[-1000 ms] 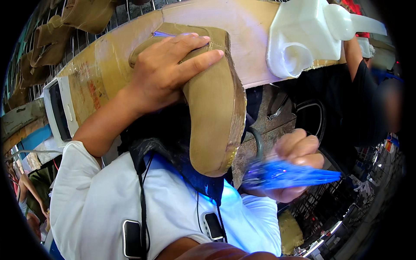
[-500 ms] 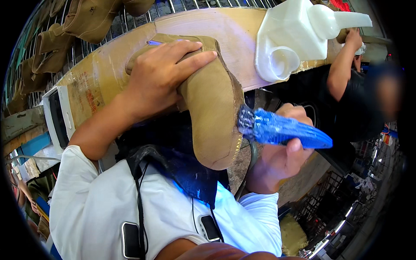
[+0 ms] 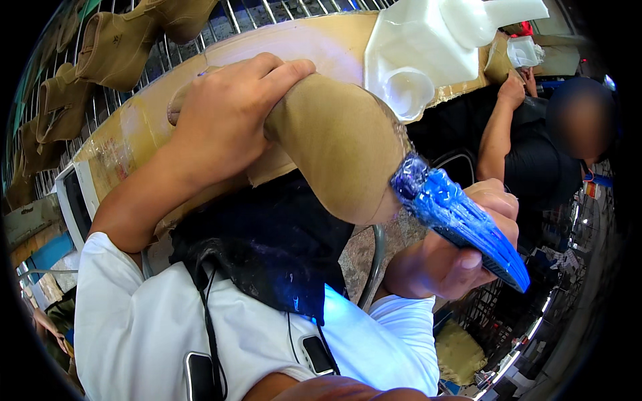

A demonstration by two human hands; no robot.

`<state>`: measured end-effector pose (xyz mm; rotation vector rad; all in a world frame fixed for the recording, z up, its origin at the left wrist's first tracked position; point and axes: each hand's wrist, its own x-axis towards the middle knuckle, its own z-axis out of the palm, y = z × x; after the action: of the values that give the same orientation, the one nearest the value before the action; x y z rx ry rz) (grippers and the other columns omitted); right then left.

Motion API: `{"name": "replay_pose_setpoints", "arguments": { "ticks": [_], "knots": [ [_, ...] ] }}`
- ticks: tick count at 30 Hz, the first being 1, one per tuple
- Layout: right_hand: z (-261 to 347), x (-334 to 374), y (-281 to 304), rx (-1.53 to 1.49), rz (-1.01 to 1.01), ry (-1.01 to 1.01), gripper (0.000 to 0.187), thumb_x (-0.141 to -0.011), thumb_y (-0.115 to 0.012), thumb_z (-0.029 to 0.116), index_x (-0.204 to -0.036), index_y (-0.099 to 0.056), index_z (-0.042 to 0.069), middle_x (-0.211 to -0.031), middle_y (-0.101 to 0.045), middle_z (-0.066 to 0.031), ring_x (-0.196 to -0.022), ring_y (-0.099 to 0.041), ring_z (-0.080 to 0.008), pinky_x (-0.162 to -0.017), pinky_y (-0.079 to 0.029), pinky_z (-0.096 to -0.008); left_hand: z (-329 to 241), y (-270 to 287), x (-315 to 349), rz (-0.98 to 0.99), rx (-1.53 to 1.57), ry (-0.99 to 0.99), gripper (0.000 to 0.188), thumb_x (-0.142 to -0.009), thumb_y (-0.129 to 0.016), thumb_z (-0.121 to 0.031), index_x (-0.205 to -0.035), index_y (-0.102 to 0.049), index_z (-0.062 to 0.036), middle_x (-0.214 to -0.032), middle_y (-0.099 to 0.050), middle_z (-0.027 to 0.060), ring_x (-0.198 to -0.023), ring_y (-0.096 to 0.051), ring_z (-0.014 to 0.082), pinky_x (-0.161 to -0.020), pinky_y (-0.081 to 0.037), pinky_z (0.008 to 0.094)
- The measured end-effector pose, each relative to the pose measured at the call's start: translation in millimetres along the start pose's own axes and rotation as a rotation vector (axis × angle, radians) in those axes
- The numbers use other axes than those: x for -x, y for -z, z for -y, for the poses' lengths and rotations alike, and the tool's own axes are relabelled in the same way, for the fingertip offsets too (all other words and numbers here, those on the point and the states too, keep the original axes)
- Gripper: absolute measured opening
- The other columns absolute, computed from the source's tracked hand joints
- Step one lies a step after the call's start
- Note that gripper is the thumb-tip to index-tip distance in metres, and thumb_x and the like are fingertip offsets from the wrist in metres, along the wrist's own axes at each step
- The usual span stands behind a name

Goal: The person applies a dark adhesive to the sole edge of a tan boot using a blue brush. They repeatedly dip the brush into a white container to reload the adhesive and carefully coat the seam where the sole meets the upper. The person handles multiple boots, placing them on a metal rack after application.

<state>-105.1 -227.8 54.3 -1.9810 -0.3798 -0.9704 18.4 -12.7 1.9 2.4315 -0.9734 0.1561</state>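
Note:
My left hand (image 3: 224,110) is closed round the ankle part of a tan shoe upper (image 3: 341,147), whose rounded toe points down and toward me. In my right hand (image 3: 478,244) is a blue brush (image 3: 471,230), its handle gripped between thumb and fingers. Wet, glossy glue coats the brush head. The dark bristles touch the bottom edge of the shoe upper near the toe, on its right side. The underside of the shoe is mostly turned away from view.
A white plastic glue container (image 3: 428,50) with a spout and small cup stands on the cardboard-covered bench (image 3: 301,40). More tan shoe uppers (image 3: 117,50) hang on a metal rack at the far left. Another person (image 3: 535,140) works at the right, close to the bench.
The shoe upper has tilted, its toe swinging up and right. The brush has moved right along the edge toward the toe, its handle end now pointing lower.

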Motion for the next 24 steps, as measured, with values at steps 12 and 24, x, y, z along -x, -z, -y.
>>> {"name": "replay_pose_setpoints", "arguments": {
  "ticks": [12, 24],
  "knots": [
    [-17, -27, 0, 0.257, 0.003, 0.188, 0.043, -0.082, -0.06, 0.044, -0.086, -0.055, 0.002, -0.076, -0.054, -0.0107, -0.062, -0.05, -0.0211, -0.053, -0.038, -0.0309, 6, 14, -36, 0.019, 0.119, -0.04, 0.058, -0.059, -0.076, -0.014, -0.113, -0.053, -0.0138, -0.095, -0.061, 0.0099, -0.088, -0.059, 0.032, -0.073, -0.047, 0.0411],
    [-89, -7, 29, 0.156, -0.191, -0.183, 0.017, -0.077, -0.065, 0.007, -0.087, -0.06, -0.005, -0.086, -0.058, -0.0132, -0.078, -0.055, -0.0214, -0.072, -0.044, -0.0289, 26, 19, -39, 0.089, 0.195, 0.135, 0.063, -0.059, -0.08, -0.016, -0.115, -0.052, -0.0096, -0.102, -0.061, 0.015, -0.094, -0.059, 0.0342, -0.078, -0.048, 0.0386]
  ]
}}
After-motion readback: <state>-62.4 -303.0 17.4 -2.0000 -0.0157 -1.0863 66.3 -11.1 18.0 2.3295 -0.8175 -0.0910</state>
